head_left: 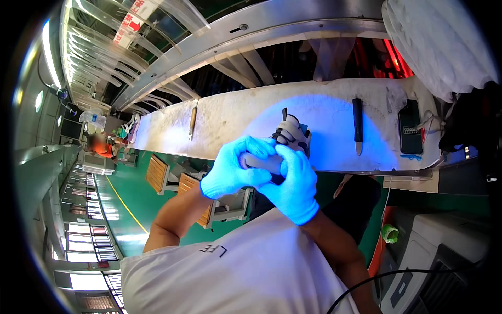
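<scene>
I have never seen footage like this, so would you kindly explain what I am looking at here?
This is one picture from a wide fisheye camera worn on a person's head, looking down at their own hands, so straight edges bend. No machine holds anything: the left hand and right hand, both in blue gloves, together grip a sports shoe over a long pale workbench lit blue. On the bench lie a thin wooden-handled tool, a dark-handled knife and a flat black card. Another person works far off at the left.

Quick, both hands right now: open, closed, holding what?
Left hand: closed on the shoe.
Right hand: closed on the same shoe.
</scene>
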Motion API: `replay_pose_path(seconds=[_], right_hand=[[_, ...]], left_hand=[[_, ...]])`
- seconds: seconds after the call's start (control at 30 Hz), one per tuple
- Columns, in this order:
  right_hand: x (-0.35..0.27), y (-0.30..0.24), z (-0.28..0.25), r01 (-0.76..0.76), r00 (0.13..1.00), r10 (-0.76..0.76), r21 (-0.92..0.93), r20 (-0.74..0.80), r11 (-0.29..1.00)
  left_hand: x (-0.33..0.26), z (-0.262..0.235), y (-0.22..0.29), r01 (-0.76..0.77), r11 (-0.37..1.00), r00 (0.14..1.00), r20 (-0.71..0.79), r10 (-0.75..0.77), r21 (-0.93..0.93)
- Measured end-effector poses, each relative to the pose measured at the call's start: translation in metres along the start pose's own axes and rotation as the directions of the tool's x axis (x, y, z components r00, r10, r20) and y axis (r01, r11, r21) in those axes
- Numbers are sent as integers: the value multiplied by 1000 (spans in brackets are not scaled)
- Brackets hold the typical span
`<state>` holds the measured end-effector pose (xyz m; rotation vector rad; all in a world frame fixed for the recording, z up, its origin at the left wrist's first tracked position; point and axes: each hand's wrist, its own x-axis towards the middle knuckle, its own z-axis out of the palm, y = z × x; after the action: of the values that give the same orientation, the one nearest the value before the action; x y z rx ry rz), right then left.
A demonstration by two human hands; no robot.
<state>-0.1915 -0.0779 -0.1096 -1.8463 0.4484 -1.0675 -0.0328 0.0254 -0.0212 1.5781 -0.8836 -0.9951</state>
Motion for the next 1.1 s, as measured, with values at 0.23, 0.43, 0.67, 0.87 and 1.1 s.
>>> replay_pose_path(seconds=[0.23,0.43,0.67,0.87,1.1], right_hand=[[-19,26,2,-146,989,146,157,8,977],[-12,33,9,-98,995,96,127,21,987],[3,32,18,-65,994,65,-2,85,998],[-15,37,20,-139,989,139,1,43,990],[-11,49,20,-62,998,62,21,15,998]], left_hand=[[12,-22,-10,44,995,998,-30,-47,-86],[21,-30,-9,44,994,999,11,-43,-101],[24,-33,23,-33,855,997,82,-11,518],[31,-34,27,81,851,995,3,-97,519],[38,-44,22,-19,834,997,75,-28,552]])
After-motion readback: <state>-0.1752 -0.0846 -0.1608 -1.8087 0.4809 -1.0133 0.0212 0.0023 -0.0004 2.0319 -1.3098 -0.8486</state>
